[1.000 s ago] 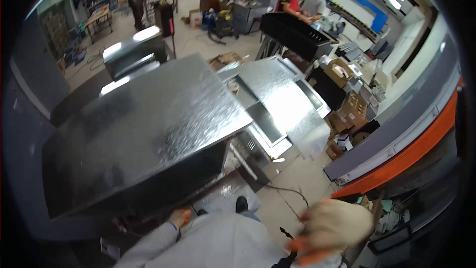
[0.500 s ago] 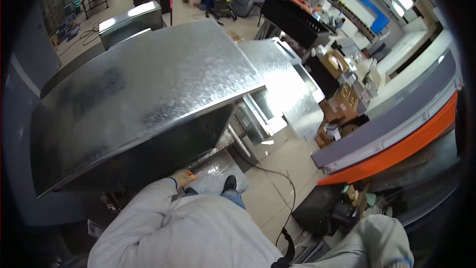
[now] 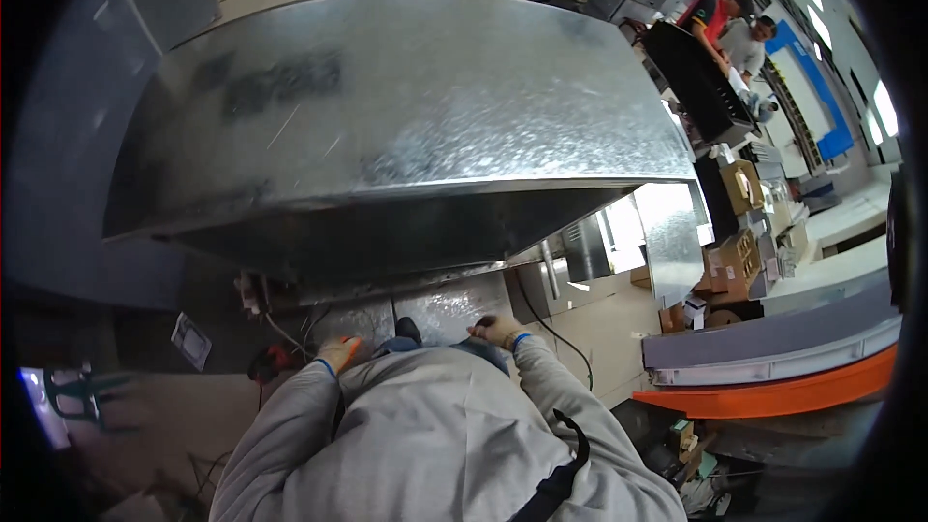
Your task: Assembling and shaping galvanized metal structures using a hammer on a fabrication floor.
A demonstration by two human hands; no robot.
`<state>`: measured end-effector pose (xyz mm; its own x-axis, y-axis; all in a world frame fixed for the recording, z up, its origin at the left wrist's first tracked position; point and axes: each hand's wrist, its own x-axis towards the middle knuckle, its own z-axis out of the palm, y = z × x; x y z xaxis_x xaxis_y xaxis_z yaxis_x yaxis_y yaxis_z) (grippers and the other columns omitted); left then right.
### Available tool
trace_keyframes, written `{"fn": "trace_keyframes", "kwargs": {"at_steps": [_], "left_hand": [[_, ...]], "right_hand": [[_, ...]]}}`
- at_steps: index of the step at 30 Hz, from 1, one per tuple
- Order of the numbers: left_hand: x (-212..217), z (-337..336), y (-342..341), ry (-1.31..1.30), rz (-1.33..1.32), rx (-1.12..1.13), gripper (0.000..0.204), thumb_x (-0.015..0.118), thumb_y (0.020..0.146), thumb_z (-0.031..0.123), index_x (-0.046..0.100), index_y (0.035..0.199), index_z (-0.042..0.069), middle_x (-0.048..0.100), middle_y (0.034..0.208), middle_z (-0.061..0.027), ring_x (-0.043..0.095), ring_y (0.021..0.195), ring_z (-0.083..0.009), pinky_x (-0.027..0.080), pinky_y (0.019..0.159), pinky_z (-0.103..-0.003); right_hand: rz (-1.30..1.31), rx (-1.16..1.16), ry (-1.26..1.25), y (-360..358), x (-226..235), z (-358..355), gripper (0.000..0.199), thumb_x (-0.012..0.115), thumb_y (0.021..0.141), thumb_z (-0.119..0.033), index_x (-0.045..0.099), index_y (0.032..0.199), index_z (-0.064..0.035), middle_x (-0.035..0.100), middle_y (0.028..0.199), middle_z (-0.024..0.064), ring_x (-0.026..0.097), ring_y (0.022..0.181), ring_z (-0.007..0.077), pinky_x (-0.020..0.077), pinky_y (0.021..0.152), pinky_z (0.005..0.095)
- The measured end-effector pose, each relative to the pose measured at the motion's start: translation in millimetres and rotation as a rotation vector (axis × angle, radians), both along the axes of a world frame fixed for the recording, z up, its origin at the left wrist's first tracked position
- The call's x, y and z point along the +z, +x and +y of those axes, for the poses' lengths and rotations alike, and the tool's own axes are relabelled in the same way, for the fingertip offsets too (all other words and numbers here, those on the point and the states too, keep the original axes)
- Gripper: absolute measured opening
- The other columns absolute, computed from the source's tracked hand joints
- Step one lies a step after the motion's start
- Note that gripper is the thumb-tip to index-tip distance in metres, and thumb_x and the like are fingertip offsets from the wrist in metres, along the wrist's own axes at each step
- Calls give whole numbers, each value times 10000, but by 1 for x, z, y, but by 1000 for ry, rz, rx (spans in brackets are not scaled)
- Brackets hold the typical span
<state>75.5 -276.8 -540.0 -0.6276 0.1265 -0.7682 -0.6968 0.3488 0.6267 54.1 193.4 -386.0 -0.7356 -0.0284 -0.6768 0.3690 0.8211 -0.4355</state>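
A large sheet-metal box (image 3: 416, 97) with a shiny grey top stands in front of me, its dark open side facing me. My left hand (image 3: 338, 353), in a pale glove with orange on the fingers, hangs below its near edge. Its fingers look loosely extended, with nothing visible in them. My right hand (image 3: 500, 331), also gloved, is in front of my right thigh. Its fingers are curled at a small dark thing too small to name. Both hands are apart from the box. Left of my left hand lies a blurred red-and-black object (image 3: 274, 363).
A black cable (image 3: 556, 331) runs over the tiled floor at right. Beyond it stand a grey panel with an orange edge (image 3: 773, 385) and cardboard boxes (image 3: 739, 261). Two people work at a black metal case (image 3: 701, 82) at far right. A green stool (image 3: 82, 398) stands at left.
My view has swung left, so the metal box lies squarely ahead. My right hand, earlier out of sight beyond its sleeve at lower right, has come in before my body.
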Motion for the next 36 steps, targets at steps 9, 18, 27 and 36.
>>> {"fn": "trace_keyframes", "kwargs": {"at_steps": [9,18,27,36], "left_hand": [[-26,-82,88,-142,357,-435,527,584,947,505,733,1075,15,743,1000,-155,697,929,-275,538,832,-424],[-35,-4,-4,-105,159,-757,471,535,937,460,715,1141,74,725,1106,-176,671,1053,-326,506,906,-450],[9,29,-73,-79,206,-193,508,583,896,564,739,967,86,726,895,-103,671,780,-213,497,705,-414],[-40,9,-32,-118,638,-977,484,455,998,494,663,1177,95,710,1003,-218,699,900,-376,537,794,-508]], "right_hand": [[-148,-586,-390,13,-2,-7,377,732,918,-343,702,1107,-17,678,887,12,583,790,114,472,718,262],[13,-647,-289,38,11,-14,385,730,917,-327,712,1120,-1,705,943,42,606,860,123,482,787,263],[-108,-502,-205,45,-2,0,456,711,900,-462,714,1151,-82,706,929,30,624,796,142,486,633,299],[-142,-237,-114,22,4,-4,630,620,882,-612,682,1269,-118,689,1251,134,641,1165,302,475,1006,383]]}}
